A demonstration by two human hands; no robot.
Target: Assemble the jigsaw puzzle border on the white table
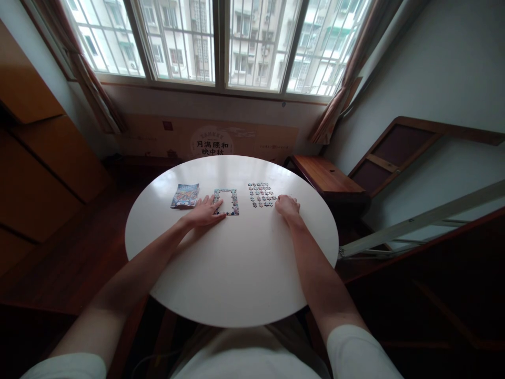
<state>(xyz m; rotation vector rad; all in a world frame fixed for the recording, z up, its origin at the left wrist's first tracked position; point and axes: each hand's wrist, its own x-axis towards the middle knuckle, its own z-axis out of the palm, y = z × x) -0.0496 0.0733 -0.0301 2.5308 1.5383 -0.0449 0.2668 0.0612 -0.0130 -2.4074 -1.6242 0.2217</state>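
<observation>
On the white round table lies a rectangular jigsaw puzzle border with a bare white middle. My left hand rests flat with its fingers spread, the tips touching the border's left and lower side. To the right, loose jigsaw pieces lie in several rows. At the right end of these rows is my right hand, its fingers curled closed by the outermost pieces. Whatever the right fingers hold, if anything, is hidden. A colourful printed picture sheet lies left of my left hand.
The round table has its near edge close to my body. A wooden bench stands beyond its right side. Behind the table are a cardboard panel with printed characters and barred windows. Wooden cabinets stand at the left.
</observation>
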